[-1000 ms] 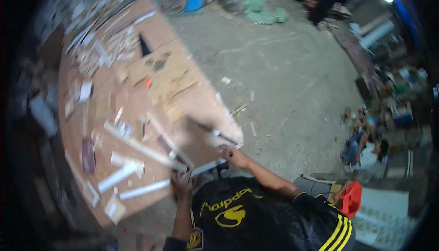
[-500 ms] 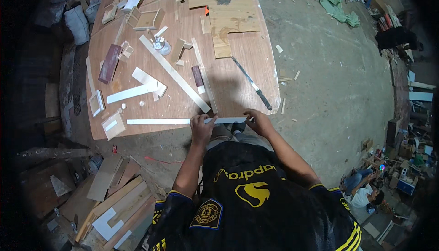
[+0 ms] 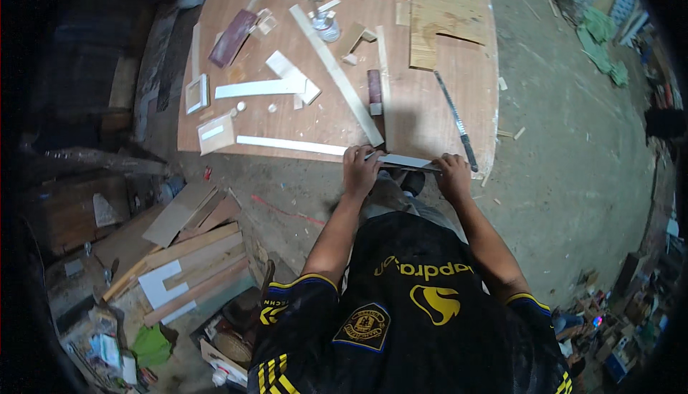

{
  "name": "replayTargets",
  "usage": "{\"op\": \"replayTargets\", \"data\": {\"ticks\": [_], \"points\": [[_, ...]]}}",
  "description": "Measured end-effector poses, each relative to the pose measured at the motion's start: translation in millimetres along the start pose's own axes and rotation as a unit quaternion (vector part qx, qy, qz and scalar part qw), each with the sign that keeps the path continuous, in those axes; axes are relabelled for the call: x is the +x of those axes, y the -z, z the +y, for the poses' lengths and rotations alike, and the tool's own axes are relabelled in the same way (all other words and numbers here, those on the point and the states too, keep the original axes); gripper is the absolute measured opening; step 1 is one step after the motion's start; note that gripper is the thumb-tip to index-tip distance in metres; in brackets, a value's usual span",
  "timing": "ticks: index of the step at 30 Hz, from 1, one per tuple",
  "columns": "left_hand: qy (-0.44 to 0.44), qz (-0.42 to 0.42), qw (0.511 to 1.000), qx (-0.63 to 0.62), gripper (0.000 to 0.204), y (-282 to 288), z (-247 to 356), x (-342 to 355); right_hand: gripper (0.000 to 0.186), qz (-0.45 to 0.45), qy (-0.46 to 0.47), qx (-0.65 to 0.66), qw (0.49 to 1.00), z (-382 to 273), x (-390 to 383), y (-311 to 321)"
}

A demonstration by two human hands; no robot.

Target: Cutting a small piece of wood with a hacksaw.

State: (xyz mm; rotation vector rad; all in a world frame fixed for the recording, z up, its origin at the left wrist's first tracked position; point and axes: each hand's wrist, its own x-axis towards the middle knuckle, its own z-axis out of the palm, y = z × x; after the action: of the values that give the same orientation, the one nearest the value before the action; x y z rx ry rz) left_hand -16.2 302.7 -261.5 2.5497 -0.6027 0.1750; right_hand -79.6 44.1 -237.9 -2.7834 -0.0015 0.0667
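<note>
A long, narrow white strip [image 3: 294, 144] lies along the near edge of the table, its right part reaching past the edge in front of my body. My left hand [image 3: 361, 172] is closed on the strip around its middle, fingertips over the top. Near the right end my right hand [image 3: 453, 176] grips it too, fingers curled down. Just beyond my left hand is the end of a long pale wooden strip [image 3: 337, 75], with a thinner strip [image 3: 384, 78] close by. A hacksaw-like blade with a dark handle [image 3: 459, 125] lies beyond my right hand.
On the wooden table [image 3: 322, 118] are white boards [image 3: 259, 88], a sanding block [image 3: 232, 38], a jar [image 3: 327, 28], small wooden frames [image 3: 197, 93] and a cut plywood sheet [image 3: 451, 14]. Offcuts [image 3: 186, 265] are piled on the floor at left.
The view has swung, so the table sits higher and farther right in the picture. Both hands stay on the white strip, which now slants slightly down to the right.
</note>
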Motion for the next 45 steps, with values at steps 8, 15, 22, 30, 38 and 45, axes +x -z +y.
{"op": "replayTargets", "data": {"ticks": [8, 15, 22, 30, 38, 45], "points": [[0.063, 0.011, 0.998, 0.004, 0.028, 11, -10, -4, 0.02, 0.019, 0.005, 0.035, 0.999, -5, 12, 1], [0.261, 0.127, 0.948, 0.126, 0.056, 19, -51, -4, 0.036, 0.026, 0.003, 0.043, 0.999, 3, 15, 5], [0.543, -0.093, 0.835, 0.018, 0.105, 21, -105, 36, 0.077, 0.016, -0.065, -0.024, 0.997, -7, 42, 12], [0.528, -0.122, 0.84, -0.022, 0.13, 9, -127, 35, 0.063, 0.013, 0.02, 0.005, 1.0, -34, 83, -28], [0.529, -0.136, 0.837, -0.039, 0.133, 15, -115, 38, 0.067, -0.02, 0.013, -0.025, 0.999, -29, 81, -50], [0.531, -0.149, 0.828, -0.097, 0.138, 32, -112, 45, 0.059, -0.03, -0.011, -0.048, 0.998, -36, 88, -45]]}}
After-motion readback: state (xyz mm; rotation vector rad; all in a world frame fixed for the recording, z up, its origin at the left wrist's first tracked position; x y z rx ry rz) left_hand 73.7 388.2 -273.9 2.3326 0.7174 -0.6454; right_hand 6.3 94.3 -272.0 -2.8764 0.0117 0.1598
